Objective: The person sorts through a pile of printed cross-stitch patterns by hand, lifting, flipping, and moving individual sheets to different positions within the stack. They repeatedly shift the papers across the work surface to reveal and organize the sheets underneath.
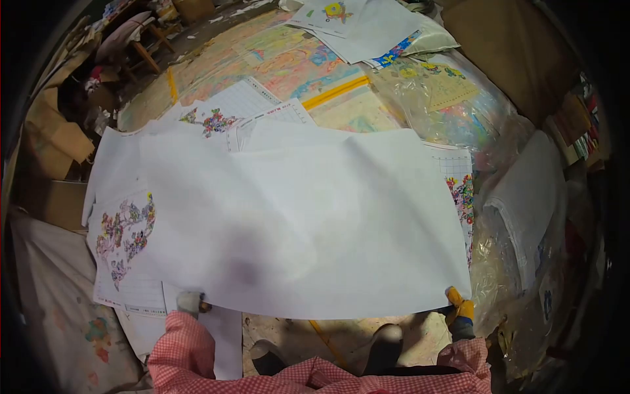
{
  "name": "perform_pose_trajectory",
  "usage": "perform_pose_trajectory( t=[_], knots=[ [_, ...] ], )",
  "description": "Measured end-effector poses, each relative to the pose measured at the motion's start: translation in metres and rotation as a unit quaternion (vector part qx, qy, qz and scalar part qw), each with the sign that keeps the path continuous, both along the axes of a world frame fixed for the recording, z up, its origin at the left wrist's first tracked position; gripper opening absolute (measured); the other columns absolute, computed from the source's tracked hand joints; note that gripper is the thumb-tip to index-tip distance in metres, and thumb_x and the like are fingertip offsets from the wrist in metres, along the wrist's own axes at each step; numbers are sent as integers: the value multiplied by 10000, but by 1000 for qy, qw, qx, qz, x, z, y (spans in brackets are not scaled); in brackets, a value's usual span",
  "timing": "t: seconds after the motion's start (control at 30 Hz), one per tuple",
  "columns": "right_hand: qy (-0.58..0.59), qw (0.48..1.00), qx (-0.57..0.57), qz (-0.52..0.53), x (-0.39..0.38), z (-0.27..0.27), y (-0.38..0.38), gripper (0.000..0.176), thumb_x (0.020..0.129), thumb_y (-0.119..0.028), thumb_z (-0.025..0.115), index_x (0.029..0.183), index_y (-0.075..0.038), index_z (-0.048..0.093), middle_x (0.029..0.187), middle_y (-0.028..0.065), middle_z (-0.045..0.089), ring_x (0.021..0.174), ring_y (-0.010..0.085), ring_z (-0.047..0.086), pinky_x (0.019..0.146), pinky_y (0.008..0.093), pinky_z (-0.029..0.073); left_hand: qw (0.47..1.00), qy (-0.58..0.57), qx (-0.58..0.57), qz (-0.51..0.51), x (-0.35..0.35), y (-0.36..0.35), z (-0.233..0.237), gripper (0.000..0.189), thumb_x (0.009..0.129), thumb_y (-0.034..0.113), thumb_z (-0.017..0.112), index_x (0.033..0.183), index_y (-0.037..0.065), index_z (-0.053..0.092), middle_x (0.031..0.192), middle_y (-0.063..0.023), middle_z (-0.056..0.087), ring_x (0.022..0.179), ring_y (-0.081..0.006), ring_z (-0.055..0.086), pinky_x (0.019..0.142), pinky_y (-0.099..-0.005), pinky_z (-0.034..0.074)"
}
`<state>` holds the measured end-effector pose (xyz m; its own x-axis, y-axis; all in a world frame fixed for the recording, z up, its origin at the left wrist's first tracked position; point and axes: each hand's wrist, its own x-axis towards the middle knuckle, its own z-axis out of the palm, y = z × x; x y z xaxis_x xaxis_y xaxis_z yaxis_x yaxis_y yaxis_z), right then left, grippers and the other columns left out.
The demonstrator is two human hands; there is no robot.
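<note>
A large blank white paper sheet (341, 217) spreads in front of me, its surface slightly rippled. At its near right corner, my gloved right hand (461, 306), with yellow-orange on the fingers, pinches the edge with the thumb on top. My left hand (191, 302), in a greyish glove, is closed at the sheet's near left edge; its fingertips are partly hidden. Beneath the sheet lie printed sheets with colourful map-like patterns, one printed sheet (125, 243) showing at the left and another printed sheet (461, 190) at the right.
Behind lies a paint-stained surface (262, 59) with a yellow strip (338, 92). White papers (361, 33) lie at the far side. Clear plastic wrapping with folded white material (525, 203) stands at the right. Cardboard (512, 52) is at the back right, stained cloth (72, 308) at the left.
</note>
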<state>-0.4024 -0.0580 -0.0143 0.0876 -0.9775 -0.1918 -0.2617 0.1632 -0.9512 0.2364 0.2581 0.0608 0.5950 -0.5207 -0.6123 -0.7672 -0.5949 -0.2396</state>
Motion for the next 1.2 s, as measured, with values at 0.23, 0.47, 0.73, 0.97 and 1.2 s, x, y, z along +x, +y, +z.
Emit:
perform_pose_trajectory(
  t=[0.23,0.47,0.73,0.97,1.2],
  knots=[
    [-262,897,281,-220,20,68,-29,442,792,-305,607,1154,-71,510,1118,52,559,958,228,547,821,352,455,959,190,186,-100,-42,-32,30,368,727,368,588,998,120,605,967,-108,616,912,-254,589,792,-368,457],
    [-281,950,58,-126,-99,-5,-58,303,845,-37,431,1133,25,499,1130,164,525,1078,254,488,936,363,397,876,322,-356,45,-117,-166,44,402,824,357,499,1117,82,497,978,-142,576,835,-261,572,771,-351,445],
    [304,932,135,-147,-19,100,2,413,778,-112,625,1113,79,476,1119,233,499,1041,288,514,853,299,431,905,119,-309,-267,-269,-311,-24,450,822,351,438,1206,116,450,1304,-112,349,1198,-255,317,927,-435,303],
    [541,811,190,-117,13,126,5,504,749,-277,680,1054,71,480,992,197,528,983,285,502,760,303,432,821,263,-496,-106,-291,-397,-18,414,836,313,407,1207,136,448,1300,-124,337,1149,-318,372,933,-464,296],
    [395,867,-281,118,136,213,60,386,796,-214,609,1134,-126,446,967,160,549,821,339,529,691,411,430,859,352,-252,-274,-311,-391,-37,497,843,390,419,1225,71,422,1274,-141,406,1240,-282,307,960,-424,291]
  ],
)
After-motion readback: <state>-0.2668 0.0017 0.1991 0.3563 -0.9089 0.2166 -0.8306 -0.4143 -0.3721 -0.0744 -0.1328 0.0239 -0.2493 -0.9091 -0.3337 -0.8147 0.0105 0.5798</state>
